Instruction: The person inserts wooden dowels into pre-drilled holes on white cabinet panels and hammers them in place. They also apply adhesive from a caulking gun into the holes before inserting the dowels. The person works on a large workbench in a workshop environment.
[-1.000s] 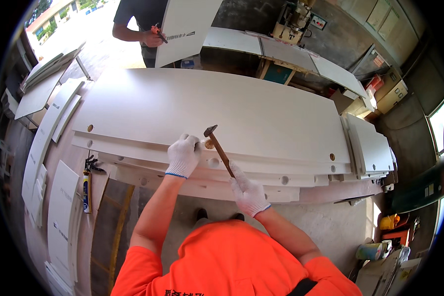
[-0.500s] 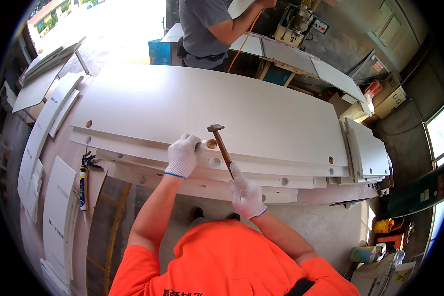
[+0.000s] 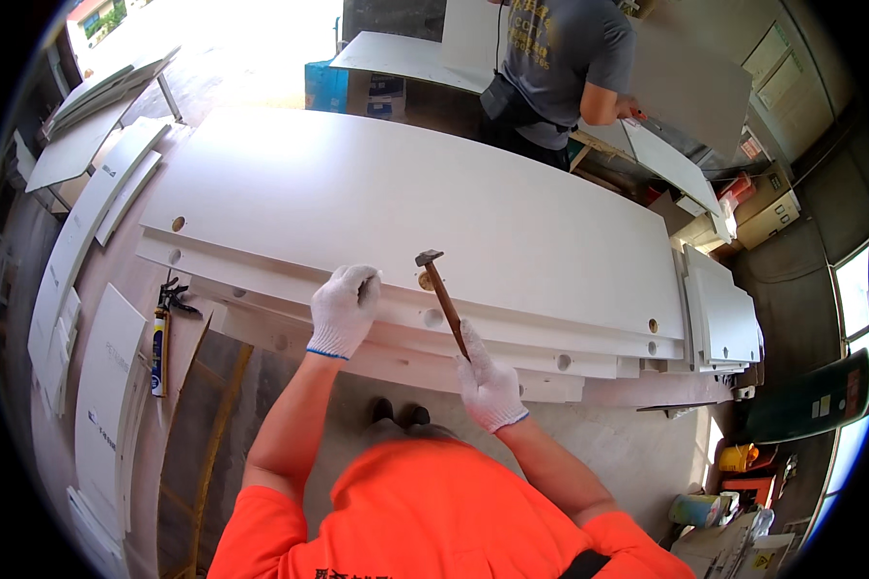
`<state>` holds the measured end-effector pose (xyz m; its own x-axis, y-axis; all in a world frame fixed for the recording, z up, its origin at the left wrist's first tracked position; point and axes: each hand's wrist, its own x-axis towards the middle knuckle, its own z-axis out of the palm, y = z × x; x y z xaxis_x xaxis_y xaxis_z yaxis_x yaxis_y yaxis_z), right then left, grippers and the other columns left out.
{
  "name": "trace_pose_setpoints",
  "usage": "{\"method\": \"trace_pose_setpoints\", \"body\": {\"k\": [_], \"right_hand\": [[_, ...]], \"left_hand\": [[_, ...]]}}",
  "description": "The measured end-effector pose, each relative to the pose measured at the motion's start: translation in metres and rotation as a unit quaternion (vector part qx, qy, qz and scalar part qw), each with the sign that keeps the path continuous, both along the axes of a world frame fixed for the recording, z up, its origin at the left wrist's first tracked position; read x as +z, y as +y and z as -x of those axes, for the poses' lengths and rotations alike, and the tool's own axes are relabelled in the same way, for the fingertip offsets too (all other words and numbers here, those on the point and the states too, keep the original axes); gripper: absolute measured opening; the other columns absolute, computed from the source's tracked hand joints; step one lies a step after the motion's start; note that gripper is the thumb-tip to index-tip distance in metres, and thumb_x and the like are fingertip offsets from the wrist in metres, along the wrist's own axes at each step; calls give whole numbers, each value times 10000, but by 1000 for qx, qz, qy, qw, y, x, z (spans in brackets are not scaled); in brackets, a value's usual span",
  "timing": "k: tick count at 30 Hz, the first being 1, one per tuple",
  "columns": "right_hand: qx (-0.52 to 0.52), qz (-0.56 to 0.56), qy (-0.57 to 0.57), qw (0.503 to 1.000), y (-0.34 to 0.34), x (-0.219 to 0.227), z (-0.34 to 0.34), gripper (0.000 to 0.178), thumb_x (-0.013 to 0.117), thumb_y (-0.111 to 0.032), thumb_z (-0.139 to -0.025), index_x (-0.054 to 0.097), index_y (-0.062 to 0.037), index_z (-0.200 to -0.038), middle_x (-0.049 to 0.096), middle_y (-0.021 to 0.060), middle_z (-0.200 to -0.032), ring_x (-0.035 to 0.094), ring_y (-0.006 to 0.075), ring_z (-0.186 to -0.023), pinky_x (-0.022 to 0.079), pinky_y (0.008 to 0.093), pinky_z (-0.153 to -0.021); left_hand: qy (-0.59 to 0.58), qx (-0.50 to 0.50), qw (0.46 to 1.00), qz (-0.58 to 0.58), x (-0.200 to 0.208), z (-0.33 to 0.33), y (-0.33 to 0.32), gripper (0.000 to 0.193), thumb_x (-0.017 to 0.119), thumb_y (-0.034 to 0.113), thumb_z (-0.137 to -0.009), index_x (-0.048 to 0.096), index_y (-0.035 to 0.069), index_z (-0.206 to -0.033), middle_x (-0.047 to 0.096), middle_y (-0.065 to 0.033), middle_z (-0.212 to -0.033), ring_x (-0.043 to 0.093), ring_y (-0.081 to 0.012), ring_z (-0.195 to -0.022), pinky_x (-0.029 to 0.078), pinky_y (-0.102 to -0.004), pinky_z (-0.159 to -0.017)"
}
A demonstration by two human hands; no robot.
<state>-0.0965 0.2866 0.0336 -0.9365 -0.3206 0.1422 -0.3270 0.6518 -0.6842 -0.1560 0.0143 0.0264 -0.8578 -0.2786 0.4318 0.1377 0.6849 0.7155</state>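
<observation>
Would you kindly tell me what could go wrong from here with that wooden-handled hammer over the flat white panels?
The metal-headed, wooden-handled hammer in the white-gloved right hand could slip and dent the large flat white panel under it. The white-gloved left hand, close to the hammer's head, might be struck. The white panels beneath have staggered edges, so they might shift.
</observation>
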Motion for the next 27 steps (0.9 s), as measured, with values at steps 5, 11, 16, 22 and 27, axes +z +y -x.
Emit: {"method": "trace_pose_setpoints", "body": {"k": [5, 11, 16, 22, 27], "right_hand": [[10, -111, -99, 989, 2, 3, 16, 668, 587, -299, -1047, 380, -138, -1661, 717, 253, -788, 707, 495, -734, 546, 604, -695], [1, -84, -99, 992, -42, 17, 30, 557, 599, -286, -1047, 516, -97, -1564, 724, 277, -913, 730, 456, -872, 567, 504, -787], [46, 62, -131, 988, -126, 29, 48, 500, 623, -301, -1061, 569, -102, -1516, 747, 223, -907, 761, 386, -855, 582, 473, -806], [137, 80, -161, 974, -252, 44, 53, 538, 611, -324, -1069, 548, -47, -1526, 763, 240, -1031, 768, 387, -956, 575, 444, -891], [150, 51, -179, 971, -323, 57, 65, 518, 586, -294, -1066, 543, -83, -1537, 756, 247, -1079, 742, 403, -1025, 563, 447, -923]], "left_hand": [[34, 52, 998, -28, -2, -23, -37, 89, 739, 87, -955, 766, 66, -1037, 751, -143, -982, 742, -326, -841, 591, -401, -765], [33, 125, 988, -84, -5, -45, -108, 105, 754, 78, -933, 764, 36, -1029, 755, -161, -987, 748, -329, -888, 595, -402, -799], [76, 228, 970, 23, -6, -42, -219, 111, 753, 91, -914, 772, 47, -1014, 761, -156, -971, 754, -327, -886, 599, -413, -799], [67, 260, 946, 184, 4, -22, -353, 53, 777, 129, -891, 732, 113, -913, 717, -94, -926, 728, -334, -814, 580, -473, -712], [59, 183, 946, 261, -1, -9, -392, 52, 769, 148, -891, 720, 132, -889, 703, -74, -918, 720, -317, -800, 576, -466, -673]]}}
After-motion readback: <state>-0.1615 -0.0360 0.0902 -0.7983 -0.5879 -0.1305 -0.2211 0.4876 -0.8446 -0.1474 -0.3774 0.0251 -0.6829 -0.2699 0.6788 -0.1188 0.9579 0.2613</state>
